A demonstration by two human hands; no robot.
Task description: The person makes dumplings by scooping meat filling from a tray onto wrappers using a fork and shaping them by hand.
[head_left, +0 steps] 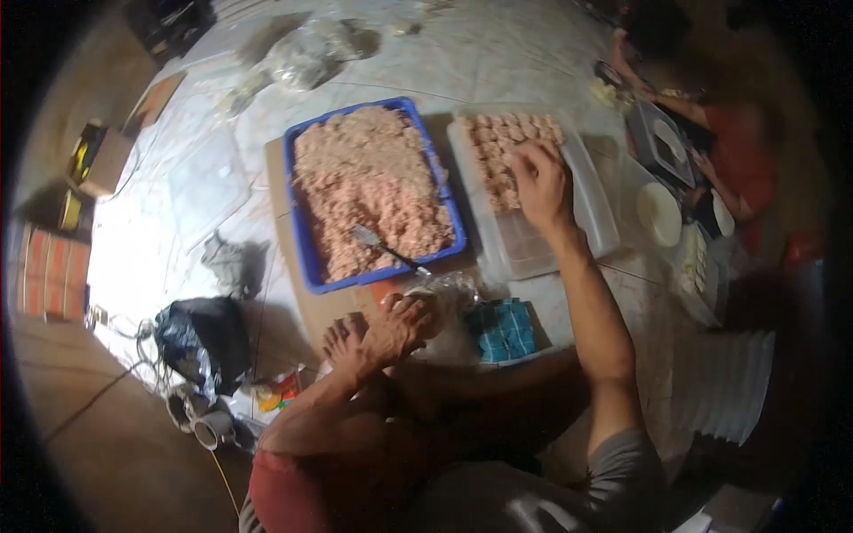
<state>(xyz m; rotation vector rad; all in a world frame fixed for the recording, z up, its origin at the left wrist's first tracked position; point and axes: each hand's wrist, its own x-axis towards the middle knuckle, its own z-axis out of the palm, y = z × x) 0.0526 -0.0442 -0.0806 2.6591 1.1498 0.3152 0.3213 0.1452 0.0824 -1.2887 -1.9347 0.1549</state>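
Note:
My right hand (544, 188) is over a translucent plastic container (520, 253), its fingers bent and pinched together at the edge of rows of small meat-filled pieces (511, 133). What they hold, if anything, is hidden. Beside my foot (342, 338), my left hand (400, 330) curls around a pale rounded item (433, 315) by a clear plastic bag (455, 291); I cannot make out what it is. Between and beyond the hands stands a blue tray (460, 233) heaped with minced meat (360, 169). A metal-ended spatula (366, 236) lies in the meat, handle toward me.
Cardboard (283, 222) lies under the blue tray. A teal bundle (503, 330) sits before the container. A black plastic bag (203, 342) is at left; clear bags (306, 58) lie farther back. Another person (742, 160) works at right beside a tub (662, 138).

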